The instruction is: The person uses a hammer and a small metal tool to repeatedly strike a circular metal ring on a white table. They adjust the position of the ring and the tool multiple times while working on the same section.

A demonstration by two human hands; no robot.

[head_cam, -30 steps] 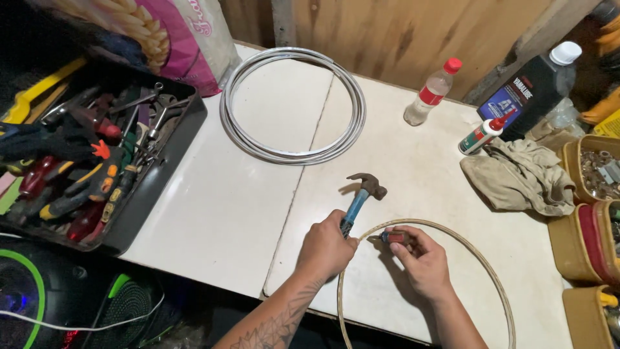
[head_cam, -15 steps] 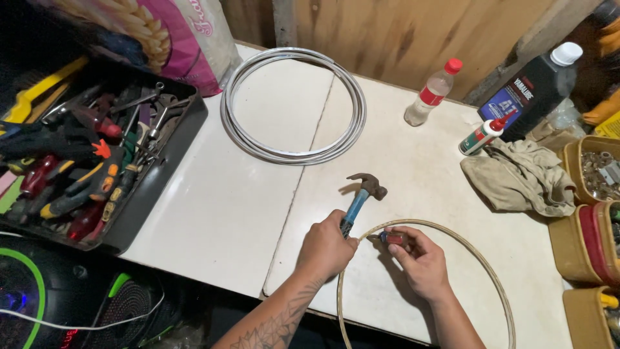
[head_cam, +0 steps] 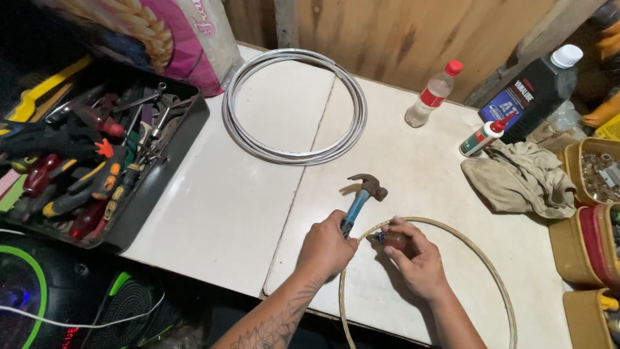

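Nearest the camera, the left hand [head_cam: 329,247] is closed around the blue handle of a hammer [head_cam: 363,196], whose head lies on the white counter [head_cam: 213,213] pointing away from the person. Just beside it, the right hand [head_cam: 420,262] has its fingers pinched together on a small dark piece at the near-left rim of a thin tan hoop [head_cam: 481,258]; what the piece is cannot be told. The hoop lies flat on the counter, curving round the right hand and running off the near edge. To the left, a black tray [head_cam: 161,187] full of screwdrivers, pliers and wrenches sits at the counter's edge, with a dark speaker [head_cam: 58,297] below it. To the right, a crumpled beige rag [head_cam: 523,178] lies near some brownish tubs [head_cam: 584,242]. Farther out, a coil of white cable [head_cam: 294,106] rests on the counter. Beyond that stand a clear bottle with a red cap [head_cam: 434,95], a small glue bottle [head_cam: 483,136] and a dark jug [head_cam: 536,97], by the wooden wall [head_cam: 400,32]. A pink sack [head_cam: 161,35] is at far left.
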